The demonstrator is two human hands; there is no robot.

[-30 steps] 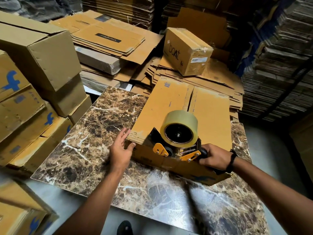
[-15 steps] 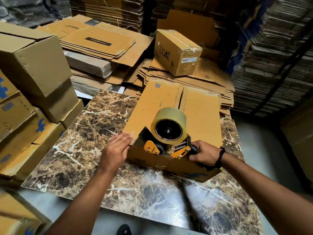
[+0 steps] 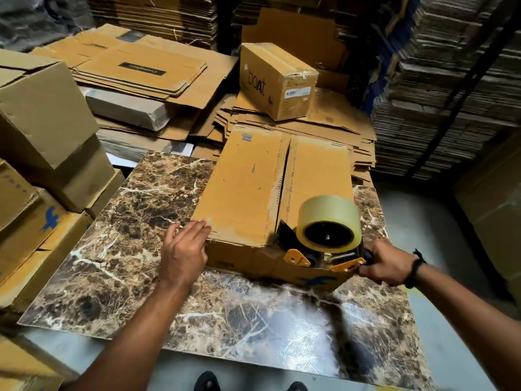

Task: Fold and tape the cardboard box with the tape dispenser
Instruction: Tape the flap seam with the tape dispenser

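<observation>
**Dispenser moved right along near edge of box; left hand opened**

Compared with half a second ago: the dispenser [image 3: 327, 238] sits further toward the near right corner of the box [image 3: 245, 193], and its black front plate is now just right of the seam's [image 3: 283, 187] near end. The left hand [image 3: 183, 249] has slid off the flap top. Its fingers were bent over the edge and are now straight.

Current state:
- The box lies flat on the marble-patterned tabletop [image 3: 141, 235], with its long axis running away from the viewer. Both top flaps are folded down and meet at the seam, where a narrow gap is visible. I cannot tell whether any tape is on the seam.
- The right hand [image 3: 386, 262] is wrapped around the dispenser handle and has a dark band [image 3: 415, 268] at the wrist. The roll [image 3: 327, 210] is upright, with its hub facing the camera.
- The left hand is spread, with its fingertips against the near left corner of the box. The image is blurred there.
- The hands are well apart, one at each near corner.

Surroundings: a sealed "boat" carton [image 3: 276, 80] sits on flattened cardboard [image 3: 141, 69] behind the tabletop, and stacked cartons [image 3: 42, 108] stand at left.
</observation>
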